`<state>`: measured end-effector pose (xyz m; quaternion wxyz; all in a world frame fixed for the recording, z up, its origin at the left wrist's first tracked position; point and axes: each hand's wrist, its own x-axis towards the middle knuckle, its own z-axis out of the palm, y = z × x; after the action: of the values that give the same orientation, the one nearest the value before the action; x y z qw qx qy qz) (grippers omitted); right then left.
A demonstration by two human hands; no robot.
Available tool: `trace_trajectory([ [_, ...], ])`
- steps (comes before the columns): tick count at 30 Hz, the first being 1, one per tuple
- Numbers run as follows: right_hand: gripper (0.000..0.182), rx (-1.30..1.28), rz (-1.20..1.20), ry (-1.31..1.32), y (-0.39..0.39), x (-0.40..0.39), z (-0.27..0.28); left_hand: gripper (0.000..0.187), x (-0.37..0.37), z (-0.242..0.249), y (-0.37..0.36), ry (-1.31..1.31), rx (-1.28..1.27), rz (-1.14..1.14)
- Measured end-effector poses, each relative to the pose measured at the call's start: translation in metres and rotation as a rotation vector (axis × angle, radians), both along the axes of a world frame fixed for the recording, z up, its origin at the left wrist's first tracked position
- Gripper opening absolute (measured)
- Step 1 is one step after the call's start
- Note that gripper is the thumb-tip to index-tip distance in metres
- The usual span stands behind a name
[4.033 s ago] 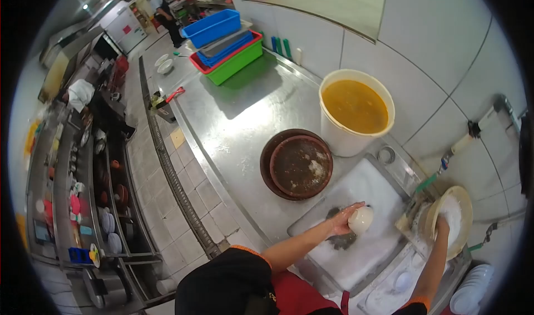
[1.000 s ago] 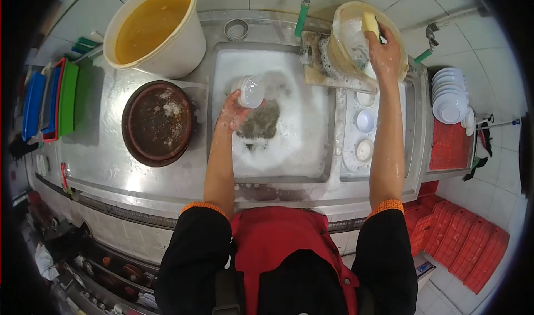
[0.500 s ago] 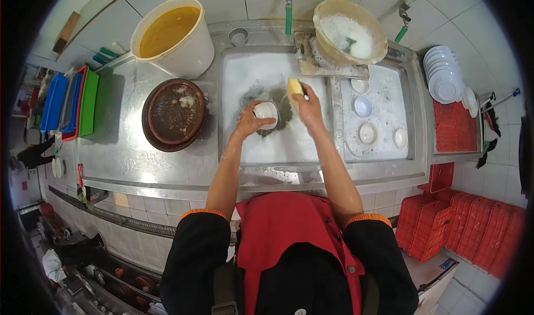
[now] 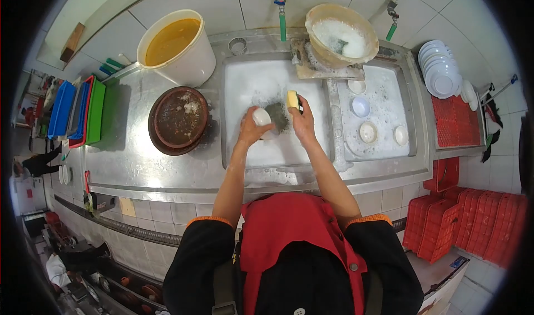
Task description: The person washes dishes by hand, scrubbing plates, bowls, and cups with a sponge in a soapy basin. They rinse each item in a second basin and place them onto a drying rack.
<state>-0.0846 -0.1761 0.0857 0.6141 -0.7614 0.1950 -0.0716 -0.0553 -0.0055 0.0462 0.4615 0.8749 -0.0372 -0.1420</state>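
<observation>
Over the left basin [image 4: 278, 158] full of white suds, my left hand [image 4: 251, 130] grips a small white bowl [image 4: 261, 117], which is tilted. To its right, my right hand [image 4: 302, 120] holds a yellow sponge [image 4: 292, 99] upright, apart from the bowl. Dark water shows through the foam between the two hands. In the right basin [image 4: 413, 101], several small bowls, one of them a bluish bowl [image 4: 360, 107], sit in sudsy water.
Brown clay dishes [image 4: 179, 117] and a white bucket [image 4: 194, 64] of orange liquid stand left. A foamy tub [image 4: 370, 37] rests behind the basins. White plates [image 4: 443, 80] stand right, beside a red rack [image 4: 453, 123]. Coloured trays [image 4: 93, 112] stand far left.
The white bowl in my left hand has turned and tilted. My right hand with the sponge has moved slightly down in the frame. The whole view has shifted a little.
</observation>
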Motion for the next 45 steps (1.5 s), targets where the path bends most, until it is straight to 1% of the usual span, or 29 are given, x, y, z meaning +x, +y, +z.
trace_trajectory([
  [2, 0.051, 0.017, 0.011, 0.024, 0.014, -0.003, -0.016, 0.067, -0.003, 0.028, -0.015, 0.068, -0.502, 0.109],
  [3, 0.051, 0.087, 0.034, -0.061, 0.026, -0.002, -0.057, 0.043, -0.006, 0.037, -0.034, -0.026, -0.516, 0.163],
  [4, 0.050, 0.158, 0.060, -0.146, 0.038, -0.002, -0.079, 0.043, -0.008, 0.042, -0.046, -0.031, -0.510, 0.177],
  [5, 0.058, 0.378, -0.006, -0.068, 0.045, -0.010, -0.025, 0.038, -0.010, 0.046, -0.055, -0.061, -0.490, 0.301],
  [8, 0.047, 0.363, 0.045, 0.088, 0.042, -0.004, 0.013, 0.042, -0.005, 0.042, -0.067, -0.120, -0.426, 0.441],
  [10, 0.044, 0.404, 0.024, 0.004, 0.033, 0.011, -0.004, 0.047, -0.002, 0.028, -0.071, -0.127, -0.385, 0.438],
  [12, 0.042, 0.467, -0.046, 0.242, 0.024, 0.017, -0.004, 0.048, 0.005, 0.018, -0.075, -0.042, -0.514, 0.467],
  [13, 0.047, 0.557, -0.079, 0.119, 0.025, 0.018, -0.009, 0.043, 0.010, 0.014, -0.073, 0.209, -0.649, 0.552],
  [14, 0.047, 0.556, -0.086, 0.116, 0.022, 0.023, -0.020, 0.043, 0.015, 0.011, -0.072, 0.211, -0.650, 0.544],
  [16, 0.054, 0.502, -0.320, 0.264, 0.019, 0.028, -0.040, 0.038, 0.018, 0.004, -0.069, 0.515, -0.896, 0.772],
  [17, 0.054, 0.505, -0.327, 0.272, 0.017, 0.025, -0.038, 0.034, 0.016, 0.006, -0.065, 0.525, -0.920, 0.743],
  [20, 0.062, 0.576, -0.138, 0.242, 0.003, 0.016, -0.027, 0.034, 0.015, -0.007, -0.057, 0.589, -0.913, 0.586],
  [21, 0.063, 0.401, 0.006, 0.349, -0.005, 0.016, -0.028, 0.034, 0.018, -0.008, -0.052, 0.600, -0.906, 0.572],
  [22, 0.064, 0.221, 0.147, 0.454, -0.015, 0.016, -0.029, 0.033, 0.023, -0.009, -0.047, 0.540, -0.698, 0.301],
  [23, 0.064, 0.223, 0.125, 0.462, -0.024, 0.013, -0.023, 0.031, 0.022, -0.012, -0.047, 0.476, -0.488, 0.035],
  [25, 0.067, 0.100, 0.337, 0.620, -0.041, 0.006, -0.002, 0.032, 0.013, -0.014, -0.062, 0.495, -0.509, -0.014],
  [27, 0.071, -0.219, -0.028, 0.369, -0.054, -0.004, -0.020, 0.037, 0.012, -0.029, -0.079, 0.469, -0.552, -0.056],
  [28, 0.070, -0.306, -0.151, 0.279, -0.073, -0.006, -0.027, 0.041, 0.022, -0.049, -0.077, 0.297, -0.205, -0.343],
  [30, 0.070, -0.354, -0.358, 0.219, -0.132, -0.021, -0.020, 0.046, -0.001, -0.042, -0.075, 0.068, 0.438, -0.225],
  [31, 0.070, -0.339, -0.428, 0.256, -0.162, -0.031, -0.011, 0.046, -0.004, -0.075, -0.066, 0.074, 0.435, -0.193],
  [33, 0.070, -0.229, -0.466, 0.497, -0.208, -0.048, 0.013, 0.060, -0.002, -0.166, -0.047, 0.432, 0.274, -0.263],
  [34, 0.082, -0.233, -0.335, 0.511, -0.240, -0.065, -0.009, 0.060, -0.004, -0.178, -0.037, 0.458, 0.319, -0.314],
  [35, 0.070, -0.198, -0.266, 0.684, -0.257, -0.071, -0.013, 0.060, -0.011, -0.185, -0.031, 0.437, 0.406, -0.335],
  [36, 0.061, -0.259, 0.022, 0.508, -0.260, -0.077, -0.011, 0.059, -0.011, -0.191, -0.025, 0.420, 0.471, -0.330],
  [37, 0.054, -0.572, 0.197, 0.597, -0.274, -0.077, -0.013, 0.059, -0.016, -0.194, -0.024, 0.406, 0.524, -0.326],
  [39, 0.051, -1.010, -0.009, 0.628, -0.265, -0.060, 0.017, 0.059, -0.022, -0.202, -0.026, 0.391, 0.596, -0.305],
  [41, 0.049, -1.063, -0.251, 0.334, -0.277, -0.022, 0.036, 0.059, -0.030, -0.209, -0.025, 0.397, 0.621, -0.305],
  [43, 0.041, -0.983, -0.244, -0.139, -0.261, 0.031, 0.080, 0.060, -0.036, -0.211, -0.022, 0.410, 0.639, -0.324],
  [45, 0.034, -0.767, -0.139, -0.330, -0.207, 0.087, 0.131, 0.060, -0.036, -0.211, -0.017, 0.438, 0.632, -0.359],
])
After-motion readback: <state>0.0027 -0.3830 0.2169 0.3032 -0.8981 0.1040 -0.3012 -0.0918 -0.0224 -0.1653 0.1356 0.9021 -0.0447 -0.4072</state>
